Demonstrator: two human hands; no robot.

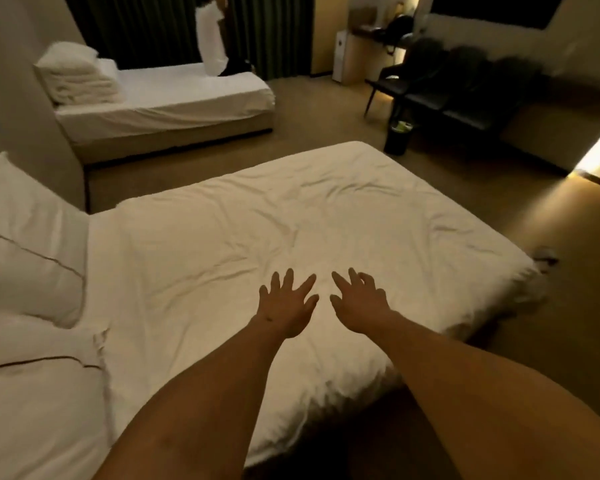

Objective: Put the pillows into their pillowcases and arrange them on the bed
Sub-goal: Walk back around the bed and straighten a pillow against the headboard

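1. The left hand (286,304) and right hand (359,303) reached out side by side over the bed (291,216), fingers spread wide, holding nothing.
2. Two cased pillows (25,258) already lay at the head end, to the left (whether more remained uncased could not be told).
3. Pressing on the rumpled duvet risked deepening its creases; a careless tug might have shifted the pillows out of line.

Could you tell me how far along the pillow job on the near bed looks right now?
Mostly done, it seems: two cased pillows, the farther pillow and the nearer pillow, lie at the head of the near bed. Nothing is in hand: the left hand and right hand are spread open above the duvet. What may remain is straightening; I see no uncased pillow here.
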